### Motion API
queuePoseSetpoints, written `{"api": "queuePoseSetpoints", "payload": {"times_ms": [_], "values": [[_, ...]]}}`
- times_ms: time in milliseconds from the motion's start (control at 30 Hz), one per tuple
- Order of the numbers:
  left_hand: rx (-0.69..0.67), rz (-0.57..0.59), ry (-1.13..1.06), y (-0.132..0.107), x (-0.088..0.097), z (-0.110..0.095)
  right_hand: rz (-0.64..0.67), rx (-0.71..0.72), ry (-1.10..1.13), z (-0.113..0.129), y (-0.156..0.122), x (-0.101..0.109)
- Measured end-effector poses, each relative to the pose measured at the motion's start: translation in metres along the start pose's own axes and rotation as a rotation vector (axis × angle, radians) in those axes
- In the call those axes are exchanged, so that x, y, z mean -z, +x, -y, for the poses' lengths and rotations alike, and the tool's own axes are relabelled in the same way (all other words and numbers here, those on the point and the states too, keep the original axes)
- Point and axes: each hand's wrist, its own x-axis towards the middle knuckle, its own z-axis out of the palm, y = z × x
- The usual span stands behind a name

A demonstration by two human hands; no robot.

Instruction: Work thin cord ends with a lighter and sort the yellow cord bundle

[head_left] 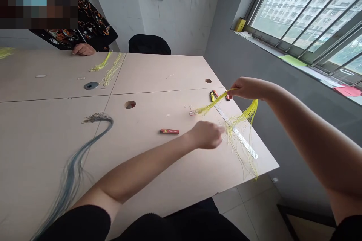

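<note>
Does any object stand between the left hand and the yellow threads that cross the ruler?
Nothing visible does. The left hand is right beside the yellow threads; its fingertips are blurred, so contact is unclear. The ruler lies under the threads, and the red object is on the hand's other side.

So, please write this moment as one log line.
right hand: pinching thin yellow strands | left hand: curled, contents unclear | flat silver ruler: on pale table
</note>
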Motion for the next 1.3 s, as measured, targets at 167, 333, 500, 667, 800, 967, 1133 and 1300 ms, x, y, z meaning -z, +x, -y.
{"api": "queuePoseSetpoints", "payload": {"times_ms": [167, 333, 500, 667, 800, 967, 1133, 1300], "values": [[-0.358, 0.193, 0.010, -0.028, -0.019, -0.027, 0.080, 0.023, -0.015, 0.007, 0.006, -0.014], [-0.134, 0.173, -0.453, -0.034, -0.035, -0.026, 0.081, -0.004, 0.004, 0.001, 0.007, -0.015], [0.221, 0.036, -1.439, -0.016, -0.025, -0.027, 0.083, -0.002, 0.052, 0.006, 0.001, -0.014], [0.375, -0.137, -1.733, -0.003, 0.008, -0.017, 0.092, -0.008, 0.081, 0.017, -0.005, -0.020], [0.341, -0.563, -1.074, 0.000, 0.026, 0.009, 0.123, 0.014, 0.068, 0.025, -0.009, -0.021], [0.126, -0.396, -0.858, 0.025, 0.037, 0.039, 0.115, 0.056, 0.031, 0.031, -0.011, -0.013], [-0.039, -0.216, -0.754, 0.035, 0.044, 0.049, 0.106, 0.036, 0.022, 0.026, -0.011, -0.008], [-0.049, -0.237, -0.491, 0.033, 0.052, 0.063, 0.162, 0.108, 0.193, 0.009, -0.008, -0.014]]}}
